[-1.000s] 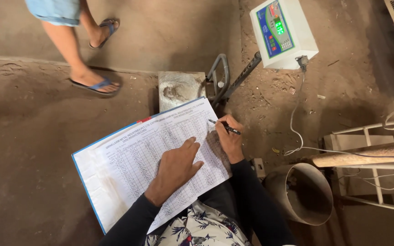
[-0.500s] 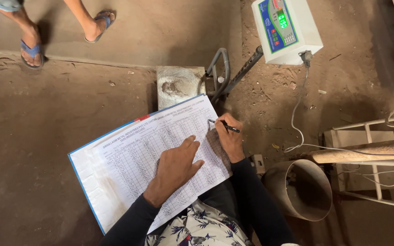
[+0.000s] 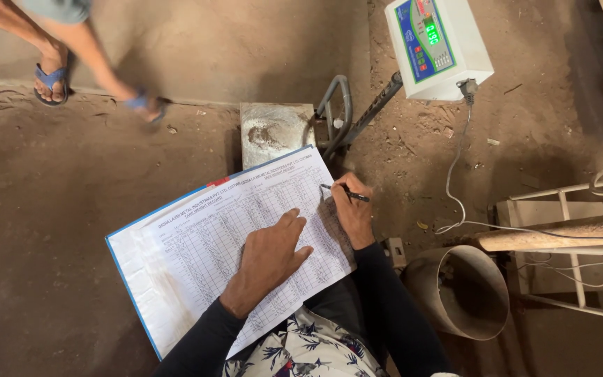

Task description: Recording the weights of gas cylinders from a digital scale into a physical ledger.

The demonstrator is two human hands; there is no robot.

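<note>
Passer-by's sandalled feet [image 3: 54,77] top left on dirt floor [image 3: 57,209]. Ruled log sheet [image 3: 197,244] on lap, mostly unfilled far as I can tell. Left hand [image 3: 266,255] flat on sheet, fingers apart. Right hand [image 3: 354,213] w/ fingers clamped on pen [image 3: 347,194], tip at right edge. Scale readout [image 3: 437,42], metal pipe [image 3: 458,290] further right, nothing blocking

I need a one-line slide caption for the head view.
Right hand writes with a black pen on a blue-edged printed table sheet; left hand flat on it.
</note>
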